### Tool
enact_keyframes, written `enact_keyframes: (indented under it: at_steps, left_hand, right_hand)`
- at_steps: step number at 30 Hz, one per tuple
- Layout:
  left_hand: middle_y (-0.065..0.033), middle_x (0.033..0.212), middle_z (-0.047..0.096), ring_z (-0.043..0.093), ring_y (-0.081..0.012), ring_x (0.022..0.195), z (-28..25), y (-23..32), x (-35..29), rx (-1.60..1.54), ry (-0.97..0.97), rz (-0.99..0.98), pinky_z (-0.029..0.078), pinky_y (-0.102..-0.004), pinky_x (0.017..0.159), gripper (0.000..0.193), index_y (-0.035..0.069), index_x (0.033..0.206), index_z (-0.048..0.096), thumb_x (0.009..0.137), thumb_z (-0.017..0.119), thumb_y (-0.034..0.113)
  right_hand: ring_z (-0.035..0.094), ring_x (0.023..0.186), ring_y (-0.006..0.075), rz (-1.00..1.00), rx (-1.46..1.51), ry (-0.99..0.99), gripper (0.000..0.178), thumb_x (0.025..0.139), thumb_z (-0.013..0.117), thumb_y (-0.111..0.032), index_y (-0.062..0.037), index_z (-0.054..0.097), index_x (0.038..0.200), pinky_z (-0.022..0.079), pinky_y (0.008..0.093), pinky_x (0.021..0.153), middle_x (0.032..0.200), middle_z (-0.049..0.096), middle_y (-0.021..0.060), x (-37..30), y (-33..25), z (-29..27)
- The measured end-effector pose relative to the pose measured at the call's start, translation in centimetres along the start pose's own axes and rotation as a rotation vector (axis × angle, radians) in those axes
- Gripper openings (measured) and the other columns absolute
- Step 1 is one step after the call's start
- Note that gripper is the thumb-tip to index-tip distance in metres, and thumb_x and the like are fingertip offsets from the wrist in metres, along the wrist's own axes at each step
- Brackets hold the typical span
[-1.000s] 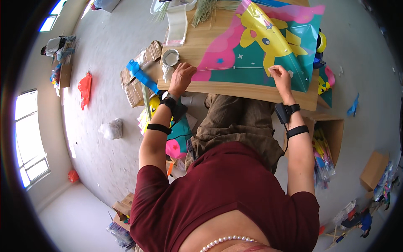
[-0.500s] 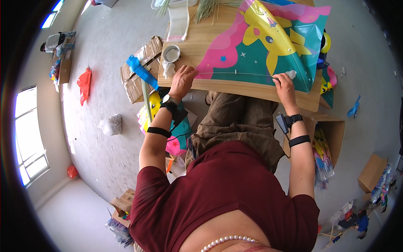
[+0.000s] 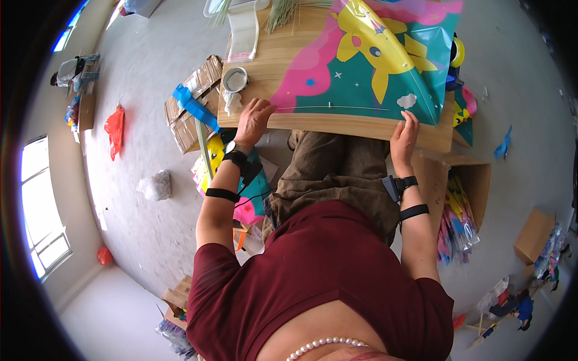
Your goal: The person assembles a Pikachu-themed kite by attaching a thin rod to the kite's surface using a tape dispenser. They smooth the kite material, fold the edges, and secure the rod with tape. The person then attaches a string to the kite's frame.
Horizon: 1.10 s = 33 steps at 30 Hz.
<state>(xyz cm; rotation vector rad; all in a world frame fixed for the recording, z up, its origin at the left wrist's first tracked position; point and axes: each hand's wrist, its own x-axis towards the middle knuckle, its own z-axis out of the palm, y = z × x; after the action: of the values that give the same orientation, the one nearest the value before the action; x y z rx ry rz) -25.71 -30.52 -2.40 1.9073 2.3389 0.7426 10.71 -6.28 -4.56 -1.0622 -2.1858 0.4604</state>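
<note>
A printed plastic kite sheet (image 3: 355, 93) in pink, teal and yellow lies on the wooden table, its right part folded over. Along its near edge runs a thin white rod (image 3: 337, 107) with a small pale piece near its middle. At the pink left corner, my left hand (image 3: 254, 120) is closed with its fingertips on the rod's left end and the sheet; its fingers partly hide the grip. Past the rod's right end, my right hand (image 3: 404, 139) has its fingers stretched at the sheet's near edge, beside a white cloud print, with nothing seen in them.
By my left hand stand a round tin (image 3: 235, 79) and a crumpled white tissue (image 3: 232, 102). Clear plastic sleeves (image 3: 243, 36) and pale thin sticks (image 3: 289, 13) lie farther back. A roll of yellow tape (image 3: 457, 53) is at the table's right; an open carton (image 3: 469, 180) with packaged kites stands below.
My right hand has let go of the rod's right end and its fingers have straightened. The rod now rests on the sheet there. My left hand stays at the corner; the whole view has shifted slightly.
</note>
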Motion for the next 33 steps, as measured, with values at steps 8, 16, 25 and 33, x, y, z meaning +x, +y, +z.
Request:
enact_keyframes:
  at_steps: [8,16,25,33]
  left_hand:
    - [-0.0068,0.097,0.064,0.061,-0.0288,0.094,-0.1,0.3,0.1,0.014,-0.001,0.002,0.052,-0.0404,0.082,0.023,0.011,0.104,0.072,0.084,0.064,0.002]
    - [-0.0062,0.098,0.064,0.061,-0.0281,0.094,-0.1,0.2,0.1,0.024,-0.015,0.012,0.052,-0.0399,0.082,0.025,0.011,0.103,0.072,0.082,0.063,0.001]
    - [-0.0064,0.098,0.064,0.061,-0.0282,0.094,0.0,0.1,0.1,0.035,-0.020,0.030,0.052,-0.0399,0.082,0.026,0.010,0.103,0.071,0.080,0.063,0.000]
    - [-0.0069,0.099,0.064,0.060,-0.0289,0.094,-0.1,0.1,0.0,0.013,-0.007,0.037,0.052,-0.0404,0.083,0.025,0.010,0.102,0.071,0.080,0.063,0.001]
  right_hand:
    - [0.048,0.127,0.0381,-0.005,-0.022,-0.112,0.034,0.099,0.050,-0.001,-0.0022,0.052,0.133,0.039,0.0482,0.109,0.136,0.050,0.0174,-0.6,-0.8,0.2]
    - [0.046,0.129,0.0386,-0.024,0.006,-0.161,0.036,0.100,0.047,-0.001,-0.0007,0.049,0.136,0.039,0.0486,0.109,0.140,0.047,0.0179,-0.7,-1.4,0.5]
    - [0.046,0.129,0.0392,-0.031,0.012,-0.177,0.039,0.100,0.049,-0.001,-0.0044,0.050,0.139,0.040,0.0489,0.109,0.141,0.045,0.0175,-0.9,-1.2,0.6]
    - [0.046,0.129,0.0399,-0.096,-0.064,-0.179,0.037,0.099,0.055,-0.005,-0.0102,0.059,0.136,0.041,0.0505,0.109,0.143,0.044,0.0165,-1.1,-1.3,0.5]
